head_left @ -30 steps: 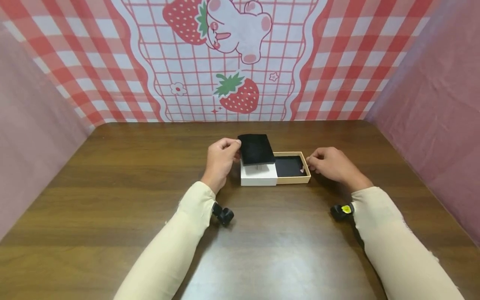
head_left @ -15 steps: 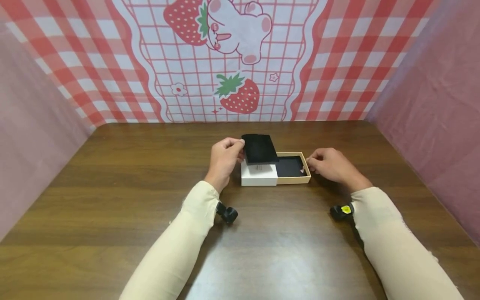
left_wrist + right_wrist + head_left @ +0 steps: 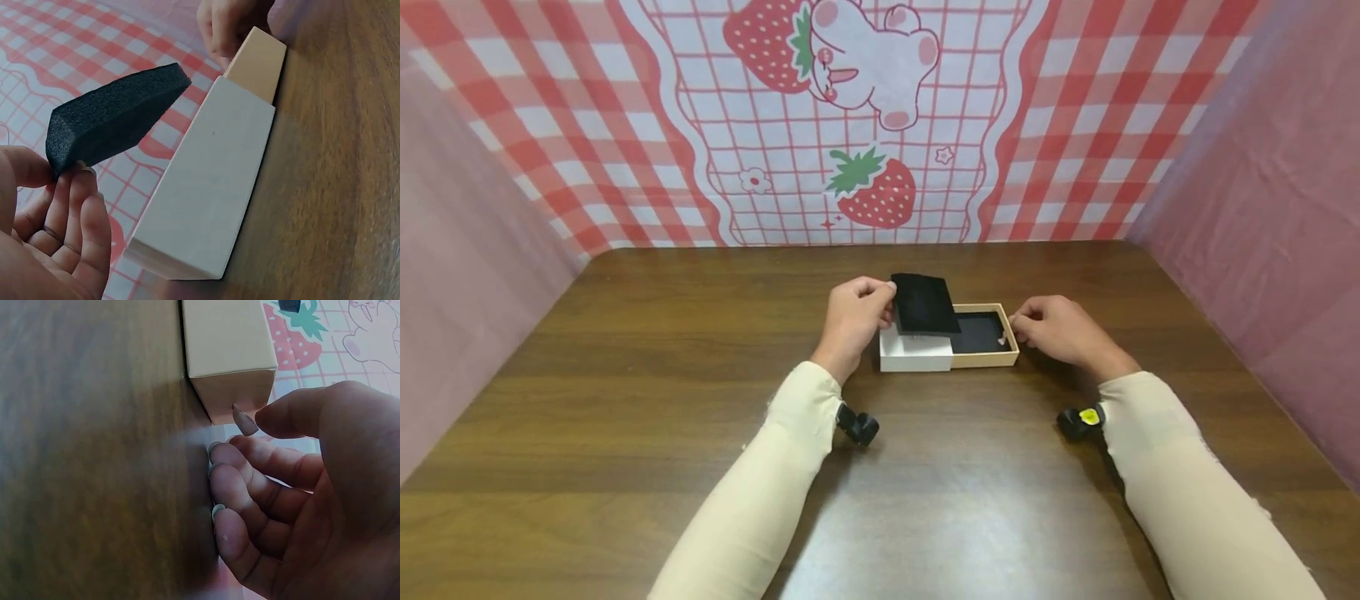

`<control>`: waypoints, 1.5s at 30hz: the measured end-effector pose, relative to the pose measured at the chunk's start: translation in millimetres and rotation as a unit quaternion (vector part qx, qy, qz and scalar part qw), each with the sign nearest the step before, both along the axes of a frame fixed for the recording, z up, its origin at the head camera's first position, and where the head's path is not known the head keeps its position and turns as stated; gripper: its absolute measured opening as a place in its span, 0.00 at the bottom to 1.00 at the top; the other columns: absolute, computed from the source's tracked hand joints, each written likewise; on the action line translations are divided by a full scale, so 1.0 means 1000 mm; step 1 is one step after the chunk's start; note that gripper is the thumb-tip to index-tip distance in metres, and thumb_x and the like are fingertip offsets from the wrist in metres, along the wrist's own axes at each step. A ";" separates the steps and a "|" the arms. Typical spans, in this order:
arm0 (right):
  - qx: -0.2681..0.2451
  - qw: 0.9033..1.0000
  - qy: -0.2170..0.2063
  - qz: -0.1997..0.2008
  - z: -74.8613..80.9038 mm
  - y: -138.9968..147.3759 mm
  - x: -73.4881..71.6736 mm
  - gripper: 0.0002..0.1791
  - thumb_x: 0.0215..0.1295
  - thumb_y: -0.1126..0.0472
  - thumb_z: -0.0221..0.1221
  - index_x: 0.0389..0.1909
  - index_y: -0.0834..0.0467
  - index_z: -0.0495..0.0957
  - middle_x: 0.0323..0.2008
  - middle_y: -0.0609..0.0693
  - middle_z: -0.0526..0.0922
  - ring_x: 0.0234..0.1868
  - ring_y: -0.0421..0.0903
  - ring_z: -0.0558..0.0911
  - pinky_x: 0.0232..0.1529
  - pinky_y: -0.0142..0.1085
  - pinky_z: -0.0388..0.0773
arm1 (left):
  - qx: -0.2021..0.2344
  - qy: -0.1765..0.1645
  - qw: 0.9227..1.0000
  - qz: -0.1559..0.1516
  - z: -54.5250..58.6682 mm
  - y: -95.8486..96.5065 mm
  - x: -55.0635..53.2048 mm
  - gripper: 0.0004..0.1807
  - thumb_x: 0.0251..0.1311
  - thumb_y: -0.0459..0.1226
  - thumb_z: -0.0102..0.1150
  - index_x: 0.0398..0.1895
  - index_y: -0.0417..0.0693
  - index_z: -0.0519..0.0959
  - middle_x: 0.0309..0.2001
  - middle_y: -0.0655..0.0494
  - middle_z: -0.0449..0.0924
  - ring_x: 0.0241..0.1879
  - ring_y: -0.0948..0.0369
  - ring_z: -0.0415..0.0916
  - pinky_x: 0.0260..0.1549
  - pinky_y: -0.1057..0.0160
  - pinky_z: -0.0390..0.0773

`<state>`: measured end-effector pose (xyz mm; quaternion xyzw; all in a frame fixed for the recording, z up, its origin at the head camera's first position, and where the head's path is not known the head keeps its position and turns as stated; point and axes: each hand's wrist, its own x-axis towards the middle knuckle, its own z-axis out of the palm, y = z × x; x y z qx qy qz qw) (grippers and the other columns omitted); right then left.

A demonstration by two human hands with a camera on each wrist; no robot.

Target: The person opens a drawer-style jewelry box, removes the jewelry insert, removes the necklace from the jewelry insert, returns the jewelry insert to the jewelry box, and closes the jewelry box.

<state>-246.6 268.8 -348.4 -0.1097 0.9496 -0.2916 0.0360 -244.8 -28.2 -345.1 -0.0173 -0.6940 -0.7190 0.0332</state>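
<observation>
My left hand pinches a thick black foam pad by its left edge, thumb on one side and fingers on the other. The pad is tilted and held up over the white sleeve of a drawer box. Out of the sleeve's right end sticks the tan drawer, with a black lining inside. At the drawer's outer end, my right hand has thumb and index finger around a small pale ribbon pull that comes out of the end wall. Its other fingers curl beside the table.
The box lies on a brown wooden table, near its back edge. Behind hangs a red-and-white checked cloth with strawberries, and pink cloth covers the sides. Each wrist wears a small black camera.
My left hand has moved a little to the right, carrying the foam pad farther across the box. The right hand, the sleeve and the drawer have stayed in place.
</observation>
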 end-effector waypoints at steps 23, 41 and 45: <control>-0.001 1.000 -0.001 -0.003 -0.003 0.001 0.001 0.13 0.74 0.58 0.54 0.40 0.64 0.83 0.34 0.54 0.83 0.33 0.48 0.81 0.34 0.38 0.76 | 0.006 -0.003 1.000 -0.018 -0.003 0.020 0.005 0.10 0.67 0.34 0.60 0.34 0.33 0.82 0.23 0.51 0.77 0.22 0.61 0.75 0.23 0.66 0.80; 0.003 1.000 0.020 0.001 -0.002 -0.001 0.000 0.11 0.71 0.58 0.57 0.37 0.61 0.84 0.31 0.51 0.82 0.31 0.47 0.77 0.33 0.39 0.73 | -0.021 0.000 1.000 -0.013 0.001 0.022 0.008 0.10 0.66 0.35 0.61 0.34 0.35 0.82 0.24 0.51 0.77 0.22 0.61 0.75 0.24 0.67 0.80; 0.005 1.000 0.012 -0.004 -0.003 0.001 0.001 0.12 0.72 0.58 0.56 0.39 0.62 0.84 0.32 0.52 0.82 0.32 0.48 0.77 0.33 0.39 0.73 | -0.028 0.004 0.999 -0.014 0.002 0.027 0.008 0.10 0.66 0.36 0.61 0.34 0.35 0.83 0.24 0.51 0.78 0.23 0.61 0.76 0.25 0.66 0.80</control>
